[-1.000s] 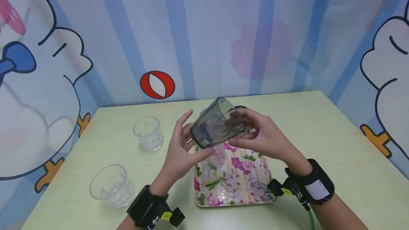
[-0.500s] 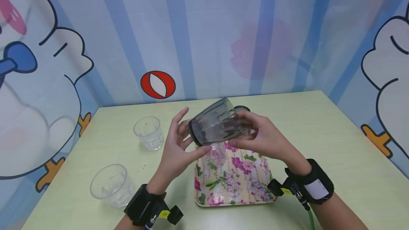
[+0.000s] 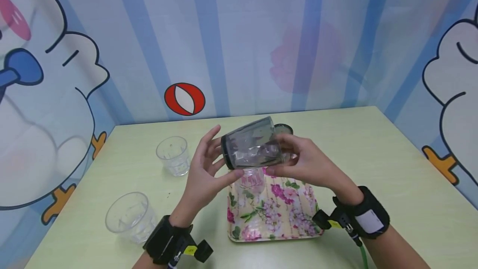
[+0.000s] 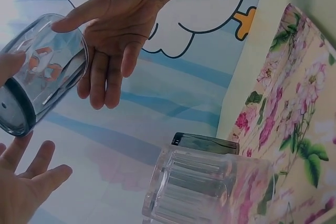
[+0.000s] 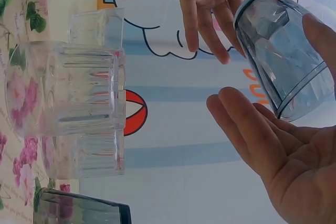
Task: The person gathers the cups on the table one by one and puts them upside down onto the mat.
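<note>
Both hands hold a grey tinted drinking glass (image 3: pixel 252 144) in the air above the tray. It lies tipped almost on its side, mouth to the right and thick dark base to the left. My left hand (image 3: pixel 205 177) pinches the base end between thumb and fingertips, other fingers spread. At the mouth end, my right hand (image 3: pixel 304 159) grips the wall with thumb below and fingers behind. The right wrist view shows the same tinted glass (image 5: pixel 281 51) between the hands. Beneath it, a clear glass (image 3: pixel 252 182) stands upside down on the floral tray (image 3: pixel 276 219).
Two clear tumblers stand on the table's left side, a nearer one (image 3: pixel 132 219) and a farther one (image 3: pixel 174 157). Another grey tinted glass (image 3: pixel 284 128) is inverted behind my right hand. A printed curtain (image 3: pixel 246 45) hangs at the table's back edge.
The tinted glass has turned from mouth tilted toward me to nearly sideways, its mouth facing right. My left hand has shifted slightly left and down; the right has barely moved.
</note>
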### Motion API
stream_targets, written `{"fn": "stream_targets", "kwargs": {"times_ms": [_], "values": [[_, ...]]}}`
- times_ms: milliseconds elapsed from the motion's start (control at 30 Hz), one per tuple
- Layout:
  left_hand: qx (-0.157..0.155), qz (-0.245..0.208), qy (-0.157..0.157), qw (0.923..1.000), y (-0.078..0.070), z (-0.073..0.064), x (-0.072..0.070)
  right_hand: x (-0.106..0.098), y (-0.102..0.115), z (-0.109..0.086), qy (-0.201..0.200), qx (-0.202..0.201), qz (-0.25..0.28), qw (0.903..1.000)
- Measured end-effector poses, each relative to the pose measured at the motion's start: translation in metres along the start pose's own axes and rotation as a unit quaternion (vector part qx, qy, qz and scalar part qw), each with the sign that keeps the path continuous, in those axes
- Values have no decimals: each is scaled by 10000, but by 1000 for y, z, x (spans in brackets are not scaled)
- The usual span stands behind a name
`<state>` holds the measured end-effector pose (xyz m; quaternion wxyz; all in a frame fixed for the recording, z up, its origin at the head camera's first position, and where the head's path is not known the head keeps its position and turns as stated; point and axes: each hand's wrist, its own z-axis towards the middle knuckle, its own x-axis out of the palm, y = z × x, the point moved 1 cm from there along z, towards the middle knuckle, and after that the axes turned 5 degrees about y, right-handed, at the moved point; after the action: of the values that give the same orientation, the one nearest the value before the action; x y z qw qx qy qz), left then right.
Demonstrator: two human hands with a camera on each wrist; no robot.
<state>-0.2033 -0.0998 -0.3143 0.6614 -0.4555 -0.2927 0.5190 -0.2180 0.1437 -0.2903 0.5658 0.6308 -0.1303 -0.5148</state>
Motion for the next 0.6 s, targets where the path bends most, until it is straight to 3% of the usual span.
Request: {"fn": "stream_targets", "kwargs": {"times_ms": [600], "values": [[372, -471, 183, 9980, 0, 0, -1, 6, -2, 3, 379, 302, -183, 9987]]}}
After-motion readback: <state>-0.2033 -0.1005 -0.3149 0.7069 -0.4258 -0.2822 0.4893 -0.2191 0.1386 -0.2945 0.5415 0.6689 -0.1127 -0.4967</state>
